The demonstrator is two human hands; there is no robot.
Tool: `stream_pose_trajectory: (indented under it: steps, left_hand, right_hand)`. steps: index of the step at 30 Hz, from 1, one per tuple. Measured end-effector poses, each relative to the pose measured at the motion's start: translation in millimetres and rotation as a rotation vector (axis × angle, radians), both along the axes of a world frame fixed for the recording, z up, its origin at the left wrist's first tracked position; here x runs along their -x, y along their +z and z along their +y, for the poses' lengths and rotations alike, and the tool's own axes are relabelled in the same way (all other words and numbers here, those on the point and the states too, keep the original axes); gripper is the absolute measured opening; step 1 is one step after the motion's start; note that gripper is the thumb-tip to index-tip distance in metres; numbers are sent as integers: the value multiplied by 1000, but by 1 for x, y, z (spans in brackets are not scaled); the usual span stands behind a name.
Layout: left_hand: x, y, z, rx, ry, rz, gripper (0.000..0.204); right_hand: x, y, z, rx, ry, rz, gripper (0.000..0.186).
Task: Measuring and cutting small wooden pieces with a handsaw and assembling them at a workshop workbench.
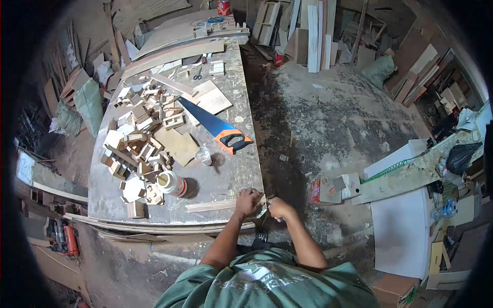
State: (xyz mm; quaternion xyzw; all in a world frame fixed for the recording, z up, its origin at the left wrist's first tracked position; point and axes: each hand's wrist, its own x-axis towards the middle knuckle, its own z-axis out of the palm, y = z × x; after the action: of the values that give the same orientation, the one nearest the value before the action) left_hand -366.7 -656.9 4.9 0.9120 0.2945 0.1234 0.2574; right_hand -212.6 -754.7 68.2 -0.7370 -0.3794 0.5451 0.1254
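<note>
Wooden strip [218,206] lies along the near edge of the workbench [241,110], its right end at the corner. The left hand [248,201] is curled down over that end, pinning it. The right hand [280,208] is closed just beside it, off the corner; what it grips I cannot tell. It looks like work on the strip's end, needing a steady hold. At ten o'clock a glue jar [172,184]; at twelve, a handsaw [215,124] and offcut blocks [141,138].
</note>
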Motion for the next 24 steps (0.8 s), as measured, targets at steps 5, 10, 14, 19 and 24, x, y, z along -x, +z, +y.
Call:
stream_pose_trajectory:
  steps: [5, 10, 14, 19, 24]
  left_hand:
    - [5, 4, 2, 7, -6, 13, 44]
    - [4, 9, -1, 3, -3, -25, 44]
    - [-10, 7, -1, 21, -17, -50, 42]
    - [5, 11, -1, -1, 17, -46, 41]
    - [0, 17, -2, 24, 8, -30, 43]
  right_hand:
    - [7, 6, -1, 17, -16, 1, 39]
    - [15, 6, -6, 11, -89, -13, 38]
    - [-3, -24, -6, 27, 5, -30, 33]
    - [20, 18, 3, 130, -68, -12, 37]
    - [4, -15, -8, 71, -96, 26, 39]
